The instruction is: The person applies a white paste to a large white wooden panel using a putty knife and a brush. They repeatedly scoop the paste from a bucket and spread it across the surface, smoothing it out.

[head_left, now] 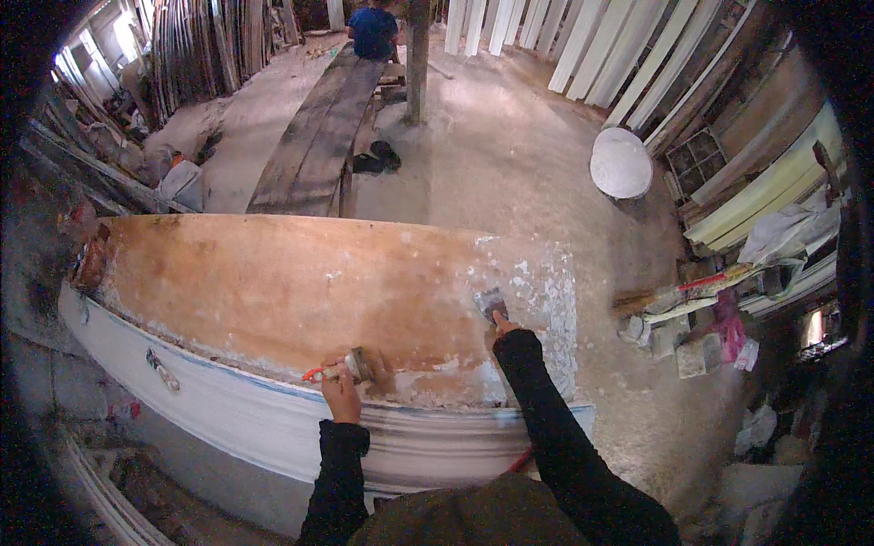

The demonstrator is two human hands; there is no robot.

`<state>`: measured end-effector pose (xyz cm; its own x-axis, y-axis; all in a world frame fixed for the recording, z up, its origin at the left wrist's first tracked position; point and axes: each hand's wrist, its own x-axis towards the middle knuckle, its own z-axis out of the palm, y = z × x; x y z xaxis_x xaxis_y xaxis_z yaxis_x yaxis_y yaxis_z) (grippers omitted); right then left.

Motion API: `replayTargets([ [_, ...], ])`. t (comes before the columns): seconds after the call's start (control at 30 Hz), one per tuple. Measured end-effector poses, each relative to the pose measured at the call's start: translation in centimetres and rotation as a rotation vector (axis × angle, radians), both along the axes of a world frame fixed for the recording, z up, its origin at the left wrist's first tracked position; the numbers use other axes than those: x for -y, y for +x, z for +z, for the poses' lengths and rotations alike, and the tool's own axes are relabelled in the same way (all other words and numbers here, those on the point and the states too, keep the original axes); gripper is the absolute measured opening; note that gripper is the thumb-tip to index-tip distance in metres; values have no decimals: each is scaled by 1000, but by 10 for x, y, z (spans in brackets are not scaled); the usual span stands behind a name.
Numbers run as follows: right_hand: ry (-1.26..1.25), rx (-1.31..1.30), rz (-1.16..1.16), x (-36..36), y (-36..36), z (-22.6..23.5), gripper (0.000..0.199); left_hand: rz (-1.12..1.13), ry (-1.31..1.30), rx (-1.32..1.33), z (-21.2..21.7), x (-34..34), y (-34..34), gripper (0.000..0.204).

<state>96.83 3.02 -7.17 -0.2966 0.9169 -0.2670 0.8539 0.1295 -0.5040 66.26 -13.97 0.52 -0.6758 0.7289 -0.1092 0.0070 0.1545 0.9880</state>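
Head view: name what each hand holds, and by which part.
Left hand grips a small round tin from its near side. Right hand holds a putty knife by its handle.

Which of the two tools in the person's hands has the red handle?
The one in the left hand: a small tool with a thin red handle, held at the board's near edge. The right hand's scraper has a flat grey blade.

A flat metal putty knife (489,303) lies blade-down on the white-smeared right part of the brown board (273,282). A small red-handled scraper (350,366) rests near the board's front edge.
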Motion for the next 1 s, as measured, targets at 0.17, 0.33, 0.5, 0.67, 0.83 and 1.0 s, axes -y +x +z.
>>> replayTargets([
  [0.17, 124, 90, 25, -47, -43, 42, 41, 31, 82, -65, 13, -3, 6, 16],
  [0.33, 158, 90, 47, -4, -19, 36, 39, 40, 55, 10, 16, -2, 4, 15],
  [0.5, 269, 113, -14, -4, -39, 37, 35, -106, -123, -170, -7, 4, -7, 14],
  [0.67, 180, 99, 24, -60, -56, 52, 36, 36, 107, -80, -14, -1, -4, 16],
  [0.83, 207, 53, 18, 1, -29, 28, 36, 32, 113, -104, -4, 1, -1, 18],
  [1.0, 254, 72, 1, -4, -47, 25, 36, -80, -77, -163, -3, 4, -4, 22],
])
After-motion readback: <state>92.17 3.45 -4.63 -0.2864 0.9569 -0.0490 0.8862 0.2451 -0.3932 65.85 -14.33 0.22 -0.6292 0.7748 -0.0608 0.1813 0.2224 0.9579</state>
